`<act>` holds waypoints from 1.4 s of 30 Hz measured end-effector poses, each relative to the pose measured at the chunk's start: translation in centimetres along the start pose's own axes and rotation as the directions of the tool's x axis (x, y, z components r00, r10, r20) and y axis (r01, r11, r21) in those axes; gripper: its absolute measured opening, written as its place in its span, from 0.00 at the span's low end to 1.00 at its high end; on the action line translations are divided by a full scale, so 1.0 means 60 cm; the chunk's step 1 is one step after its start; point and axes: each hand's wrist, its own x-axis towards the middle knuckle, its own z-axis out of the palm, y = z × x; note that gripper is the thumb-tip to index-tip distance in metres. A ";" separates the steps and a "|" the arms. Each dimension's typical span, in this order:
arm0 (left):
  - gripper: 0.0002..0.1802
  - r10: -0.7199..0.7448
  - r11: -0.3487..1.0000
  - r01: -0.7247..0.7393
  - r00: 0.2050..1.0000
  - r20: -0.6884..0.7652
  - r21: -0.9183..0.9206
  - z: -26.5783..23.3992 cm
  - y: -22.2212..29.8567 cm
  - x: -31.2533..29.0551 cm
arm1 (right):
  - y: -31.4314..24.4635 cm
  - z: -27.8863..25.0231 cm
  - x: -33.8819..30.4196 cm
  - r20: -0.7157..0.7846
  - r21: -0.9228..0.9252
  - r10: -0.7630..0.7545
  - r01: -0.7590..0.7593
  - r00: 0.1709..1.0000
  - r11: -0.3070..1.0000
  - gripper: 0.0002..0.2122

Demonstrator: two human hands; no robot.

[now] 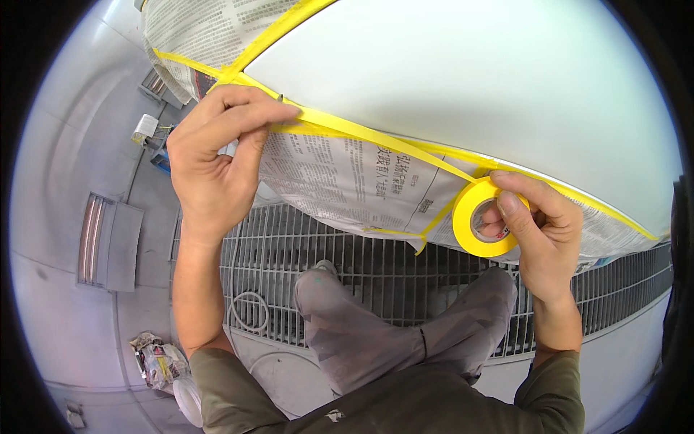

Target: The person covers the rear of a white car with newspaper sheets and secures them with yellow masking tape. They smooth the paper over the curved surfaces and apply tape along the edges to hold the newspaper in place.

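Note:
My right hand (542, 231) grips a roll of yellow masking tape (467, 230), thumb on its near side and fingertips through its core. From the roll a strip of tape (394, 142) runs taut up and left along the lower edge of a glossy white panel (463, 65). At the strip's other end my left hand (217, 148) is closed, with its index fingertip on the tape and its thumb tucked below. Newspaper sheets (340, 170) hang beneath that edge, held by yellow tape. Another newspaper (210, 32) covers the area at the upper left, bordered with yellow tape.
Below the panel lies a metal floor grating (361, 249), with my legs (361, 325) over it. A thin hose loop (249, 311) rests at the left. Crumpled paper (155, 358) and a white bucket (188, 400) are at the lower left. Lamp units (108, 242) stand farther left.

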 end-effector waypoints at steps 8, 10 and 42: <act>0.16 0.135 0.967 -0.137 0.991 0.027 0.216 0.002 0.008 0.006 | 0.001 0.005 -0.002 -0.001 -0.009 0.010 -0.010 1.000 1.000 0.10; 0.16 0.146 0.963 -0.147 0.989 0.025 0.228 0.002 0.008 0.008 | 0.002 0.005 -0.002 -0.014 -0.008 0.021 -0.021 1.000 1.000 0.11; 0.21 0.457 0.796 -0.377 0.887 -0.062 0.473 0.031 -0.080 -0.042 | 0.009 0.003 -0.005 -0.029 -0.048 -0.049 0.048 0.998 0.998 0.11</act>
